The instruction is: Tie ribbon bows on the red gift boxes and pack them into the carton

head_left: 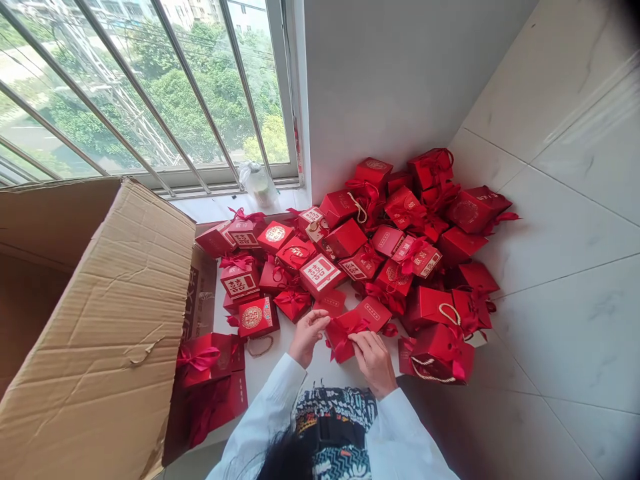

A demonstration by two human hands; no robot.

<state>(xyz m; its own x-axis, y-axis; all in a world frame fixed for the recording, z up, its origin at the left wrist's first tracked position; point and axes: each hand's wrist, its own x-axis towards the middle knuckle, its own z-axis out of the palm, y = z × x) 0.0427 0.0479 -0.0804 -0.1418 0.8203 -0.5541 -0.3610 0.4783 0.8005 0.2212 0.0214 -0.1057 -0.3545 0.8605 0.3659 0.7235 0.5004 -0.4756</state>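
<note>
While the right hand [373,363] pinches the ribbon [347,327] on a red box [340,343], the left hand [307,337] sits curled just beside it, fingers [320,320] bent; cannot tell if they touch. Box lies at the near edge of a red box pile [400,247], right of an open carton [100,320].

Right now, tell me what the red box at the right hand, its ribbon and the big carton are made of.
The red gift box at the right hand looks like coated card: sharp folds, smooth glossy surface. Its ribbon seems satin or similar, from its soft folds and sheen, though the weave cannot be seen. The carton is corrugated cardboard: matt brown, creased, its flap torn.
</note>
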